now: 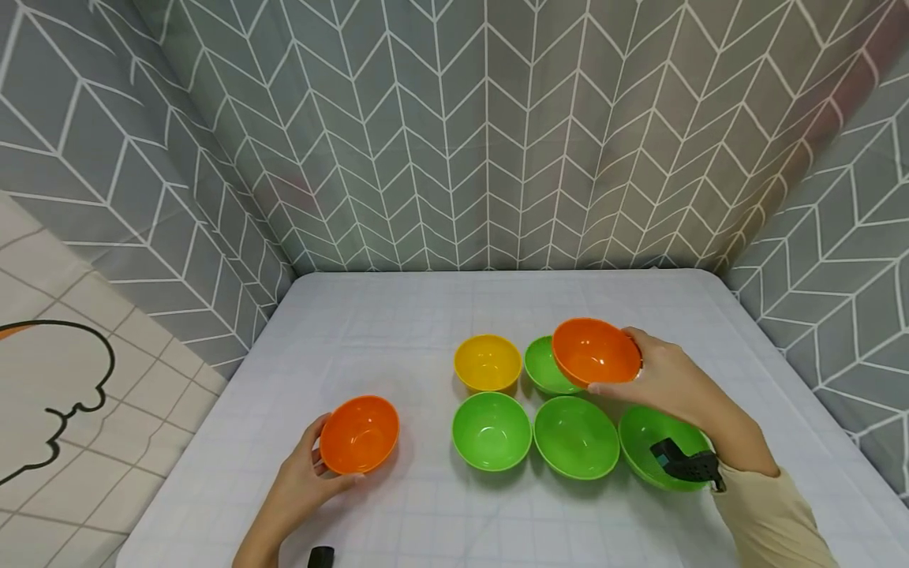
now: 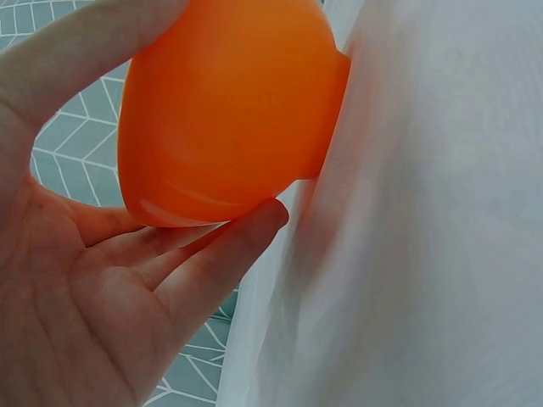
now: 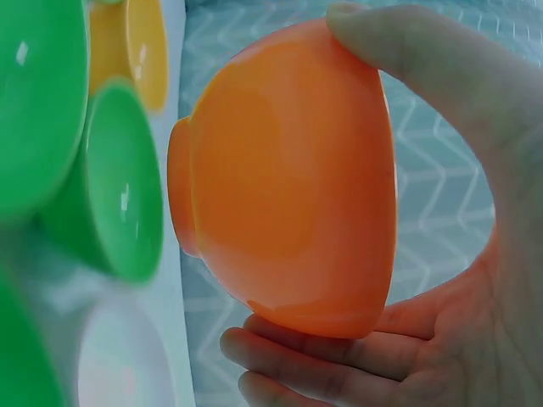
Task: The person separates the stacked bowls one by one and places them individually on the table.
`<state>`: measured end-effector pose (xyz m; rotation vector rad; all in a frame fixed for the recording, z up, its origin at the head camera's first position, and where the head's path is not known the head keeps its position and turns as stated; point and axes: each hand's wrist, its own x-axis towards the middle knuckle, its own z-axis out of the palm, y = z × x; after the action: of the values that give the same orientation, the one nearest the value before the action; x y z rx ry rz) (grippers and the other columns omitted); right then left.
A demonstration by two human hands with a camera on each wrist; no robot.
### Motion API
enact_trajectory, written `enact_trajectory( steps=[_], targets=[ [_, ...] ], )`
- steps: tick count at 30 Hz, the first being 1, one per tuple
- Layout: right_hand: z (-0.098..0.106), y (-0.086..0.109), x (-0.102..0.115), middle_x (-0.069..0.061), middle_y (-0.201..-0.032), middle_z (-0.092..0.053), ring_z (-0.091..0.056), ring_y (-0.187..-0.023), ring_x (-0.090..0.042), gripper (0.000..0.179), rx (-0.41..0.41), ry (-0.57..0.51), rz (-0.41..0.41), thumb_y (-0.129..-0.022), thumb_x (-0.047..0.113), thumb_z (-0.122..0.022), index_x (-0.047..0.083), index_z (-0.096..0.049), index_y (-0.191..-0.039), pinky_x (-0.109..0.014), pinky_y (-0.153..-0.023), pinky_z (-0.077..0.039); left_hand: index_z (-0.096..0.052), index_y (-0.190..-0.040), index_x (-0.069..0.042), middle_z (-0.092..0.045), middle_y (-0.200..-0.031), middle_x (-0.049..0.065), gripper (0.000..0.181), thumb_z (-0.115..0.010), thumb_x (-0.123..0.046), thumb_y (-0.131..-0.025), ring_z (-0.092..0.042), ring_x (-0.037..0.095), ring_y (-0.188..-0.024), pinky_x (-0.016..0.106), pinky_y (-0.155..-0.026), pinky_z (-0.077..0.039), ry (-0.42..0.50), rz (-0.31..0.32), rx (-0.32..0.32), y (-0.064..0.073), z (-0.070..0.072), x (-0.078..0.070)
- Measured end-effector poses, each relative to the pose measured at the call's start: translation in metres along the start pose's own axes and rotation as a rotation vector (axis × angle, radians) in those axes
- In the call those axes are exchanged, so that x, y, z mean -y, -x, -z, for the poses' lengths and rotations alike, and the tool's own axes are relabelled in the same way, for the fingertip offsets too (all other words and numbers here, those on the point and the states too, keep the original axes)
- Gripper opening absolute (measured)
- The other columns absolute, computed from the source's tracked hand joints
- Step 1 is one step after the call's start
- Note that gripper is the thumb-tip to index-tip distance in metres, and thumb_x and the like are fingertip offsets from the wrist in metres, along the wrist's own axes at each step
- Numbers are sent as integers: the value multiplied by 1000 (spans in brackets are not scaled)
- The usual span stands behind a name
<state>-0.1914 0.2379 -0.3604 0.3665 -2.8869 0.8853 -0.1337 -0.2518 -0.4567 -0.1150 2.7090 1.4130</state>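
At the left of the head view, my left hand [image 1: 300, 477] holds an orange bowl [image 1: 359, 434] between thumb and fingers. Its foot is at the white tabletop in the left wrist view, where the bowl's side [image 2: 237, 110] faces the camera. My right hand [image 1: 663, 375] grips a second orange bowl [image 1: 596, 351] by its side, thumb across from the fingers. The right wrist view shows this bowl [image 3: 288, 186] raised above the table. Below it, a green bowl [image 1: 545, 367] is partly covered. A green bowl [image 1: 667, 442] at the right stands under my right wrist.
Two more green bowls [image 1: 492, 431] [image 1: 577, 438] stand side by side in the front row. A yellow bowl [image 1: 488, 363] is behind them. The right wrist view has a blurred pale round shape [image 3: 127, 360] beside the green ones. Patterned curtains [image 1: 454, 142] surround the white table [image 1: 398, 315].
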Motion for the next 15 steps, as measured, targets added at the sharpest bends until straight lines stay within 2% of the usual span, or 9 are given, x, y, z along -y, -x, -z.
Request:
enact_trajectory(
  steps=[7, 15],
  targets=[
    [24, 24, -36, -28, -113, -60, -62, -90, -36, 96, -45, 90, -104, -75, 58, -75, -11, -41, -132, -47, -67, -53, -23, -150, -8, -35, -146, 28, 108, -89, -32, -68, -51, 44, -119, 47, -91, -48, -24, -23, 2, 0, 1, -1],
    [35, 49, -71, -31, -111, -59, -60, -88, -37, 93, -51, 114, -205, -77, 55, -75, -13, -40, -132, -37, -58, -46, -25, -149, -7, -38, -144, 29, 106, -89, -29, -68, -53, 44, -117, 46, -90, -49, -10, -42, -3, 1, 1, -2]
  ],
)
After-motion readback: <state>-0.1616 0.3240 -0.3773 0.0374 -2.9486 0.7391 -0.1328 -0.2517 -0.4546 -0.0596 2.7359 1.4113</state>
